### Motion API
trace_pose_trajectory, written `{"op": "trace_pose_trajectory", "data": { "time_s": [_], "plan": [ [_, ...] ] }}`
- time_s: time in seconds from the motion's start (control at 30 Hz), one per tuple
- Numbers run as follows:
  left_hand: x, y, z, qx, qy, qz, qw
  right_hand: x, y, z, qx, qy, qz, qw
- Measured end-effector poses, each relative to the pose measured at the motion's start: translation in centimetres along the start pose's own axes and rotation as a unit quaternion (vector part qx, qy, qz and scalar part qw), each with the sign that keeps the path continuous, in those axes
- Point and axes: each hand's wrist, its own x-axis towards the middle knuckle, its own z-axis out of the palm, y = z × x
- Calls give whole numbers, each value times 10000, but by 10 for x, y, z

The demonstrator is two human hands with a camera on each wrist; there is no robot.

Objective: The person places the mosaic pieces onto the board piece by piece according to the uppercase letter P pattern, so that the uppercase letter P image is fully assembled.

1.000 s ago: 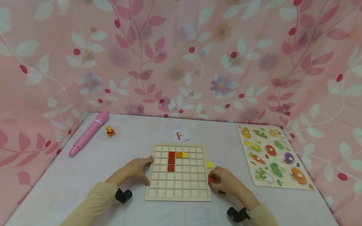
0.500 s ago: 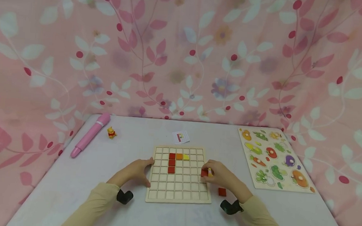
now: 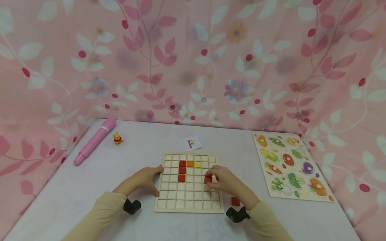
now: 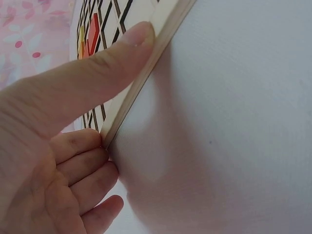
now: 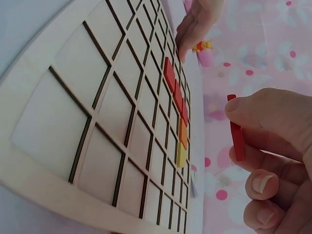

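A wooden grid board (image 3: 190, 206) lies flat on the table. Three red tiles (image 3: 182, 170) form a column on it, and an orange tile (image 3: 190, 164) and a yellow tile (image 3: 197, 164) continue rightward from the top one. My left hand (image 3: 144, 180) rests against the board's left edge, thumb and fingers spread along it; in the left wrist view the thumb (image 4: 119, 56) touches the rim. Over the board's right columns, my right hand (image 3: 227, 180) pinches another red tile (image 5: 236, 131) between thumb and fingers, held above the surface.
One loose red tile (image 3: 235, 201) lies right of the board, by the right wrist. Behind the board is a small printed grid card (image 3: 192, 143). A vegetable puzzle board (image 3: 292, 168) lies at right; a pink stick (image 3: 95, 141) and a bear figurine (image 3: 117, 138) at left.
My right hand has moved left from the table beside the board to above its right columns, carrying the red tile. My left hand has stayed at the board's left edge.
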Motion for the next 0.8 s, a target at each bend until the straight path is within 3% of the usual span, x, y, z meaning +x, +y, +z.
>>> {"op": "trace_pose_trajectory", "data": {
  "time_s": [0.47, 0.8],
  "plan": [
    [0, 0, 0, -60, -24, -33, 10000, 23, -11, 15, 126, 215, -917, 9955],
    [1, 2, 0, 72, -37, -89, 9999, 39, -20, 41, 80, -288, -577, 9979]
  ]
}}
